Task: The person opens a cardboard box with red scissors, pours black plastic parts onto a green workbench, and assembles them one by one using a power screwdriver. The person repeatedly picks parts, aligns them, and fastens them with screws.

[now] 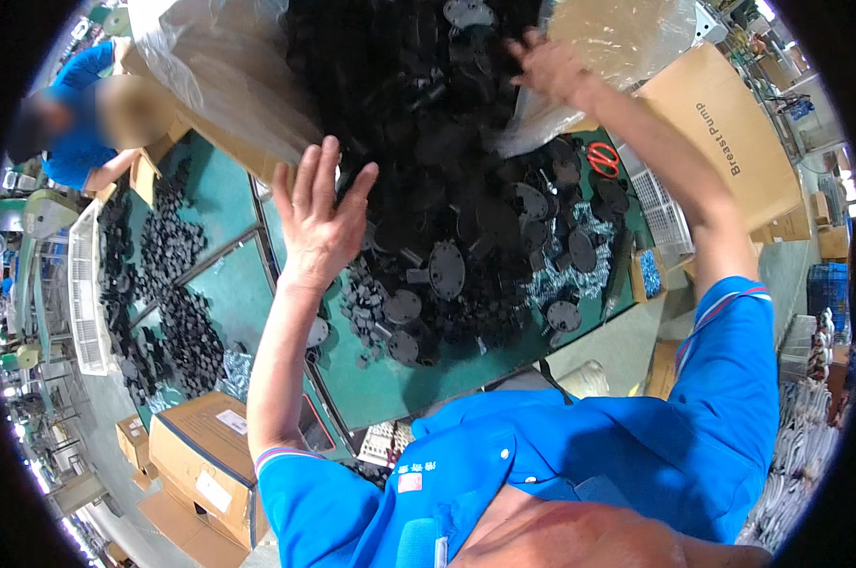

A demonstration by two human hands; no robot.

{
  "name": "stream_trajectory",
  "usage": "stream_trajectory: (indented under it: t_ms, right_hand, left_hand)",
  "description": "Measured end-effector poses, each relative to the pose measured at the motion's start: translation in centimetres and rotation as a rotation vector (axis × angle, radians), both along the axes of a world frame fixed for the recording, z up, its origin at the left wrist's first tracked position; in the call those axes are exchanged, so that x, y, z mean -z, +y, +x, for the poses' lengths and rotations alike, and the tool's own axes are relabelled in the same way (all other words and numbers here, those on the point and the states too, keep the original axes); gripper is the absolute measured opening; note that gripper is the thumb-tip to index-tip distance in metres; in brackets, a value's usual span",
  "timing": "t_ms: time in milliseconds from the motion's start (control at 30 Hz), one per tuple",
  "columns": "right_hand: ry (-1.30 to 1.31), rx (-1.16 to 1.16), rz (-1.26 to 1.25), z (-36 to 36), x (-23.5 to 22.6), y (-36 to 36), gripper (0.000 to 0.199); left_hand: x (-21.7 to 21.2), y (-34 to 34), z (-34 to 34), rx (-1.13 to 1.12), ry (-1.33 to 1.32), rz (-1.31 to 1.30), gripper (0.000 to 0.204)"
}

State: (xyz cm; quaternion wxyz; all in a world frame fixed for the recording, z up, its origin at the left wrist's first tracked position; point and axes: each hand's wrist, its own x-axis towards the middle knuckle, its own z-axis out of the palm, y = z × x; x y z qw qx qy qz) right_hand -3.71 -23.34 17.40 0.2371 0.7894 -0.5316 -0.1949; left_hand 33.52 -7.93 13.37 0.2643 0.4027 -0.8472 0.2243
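I am gripping the clear bag (579, 90) with my right hand (551, 66), tipping black parts (447, 265) onto the counter (428, 379); my left hand (319, 222) is hovering spread, guarding the spill.

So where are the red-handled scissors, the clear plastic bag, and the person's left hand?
red-handled scissors (602, 158), head view, on the handles.
clear plastic bag (222, 76), head view, on its left wall.
left hand (316, 225), head view, on the palm's middle.

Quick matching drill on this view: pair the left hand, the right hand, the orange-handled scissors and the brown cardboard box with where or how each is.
1 left hand
2 right hand
3 orange-handled scissors
4 brown cardboard box

a gripping the clear plastic bag
b open, fingers spread, beside the black plastic parts
c at the table's right end
d lying on the green table

Pairs: 1-b, 2-a, 3-d, 4-c
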Motion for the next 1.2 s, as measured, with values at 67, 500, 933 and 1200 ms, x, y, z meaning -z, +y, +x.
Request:
stream_trajectory:
  t_ms: [67, 500, 933, 1200]
  right_hand:
    - [0.138, -0.091, 0.023, -3.9, -0.6, 0.8, 0.036]
    - [-0.391, -0.344, -0.362, -10.1, -0.9, 14.4, 0.015]
    - [-1.094, 0.443, 0.622, -12.4, 28.9, 49.2, 0.027]
    - [-0.428, 0.165, 1.349, -2.7, 53.2, 67.0, 0.034]
  left_hand:
    - [2.2, 2.6, 0.2, 0.016, 0.069, 0.157, 0.047]
    - [11.7, 14.3, -3.3, 0.085, 0.295, 0.63, 0.048]
    - [11.7, 9.5, -16.3, 0.336, 0.322, 0.806, 0.035]
    - [15.1, 13.9, -22.2, 0.59, 0.163, 0.995, 0.028]
